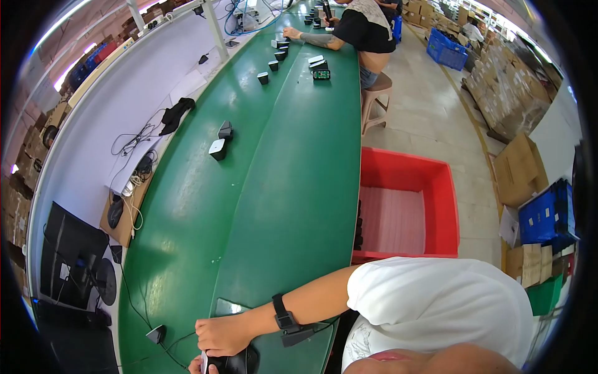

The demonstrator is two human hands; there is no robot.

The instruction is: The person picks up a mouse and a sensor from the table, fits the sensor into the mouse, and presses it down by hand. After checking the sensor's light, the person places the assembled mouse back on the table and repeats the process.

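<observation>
My right hand (225,335) reaches in low over the green table (293,187), its fingers curled closed; what they grip, if anything, is hidden. A black strap with a buckle (285,320) circles that wrist. Just below, at the picture's lower edge, fingertips of my left hand (195,366) pinch a small piece with a white edge (204,361). Most of my left hand is cut off. Beside both hands lies a rounded black object (244,361), partly covered. A flat glossy panel (230,306) rests on the table behind my right wrist.
A small black block on a cable (156,334) sits left of my hands. Farther up stand two black blocks, one white-topped (217,148). A monitor (71,255) lines the left side; a red bin (441,206) adjoins the table's right edge. Another person (367,25) works at the far end.
</observation>
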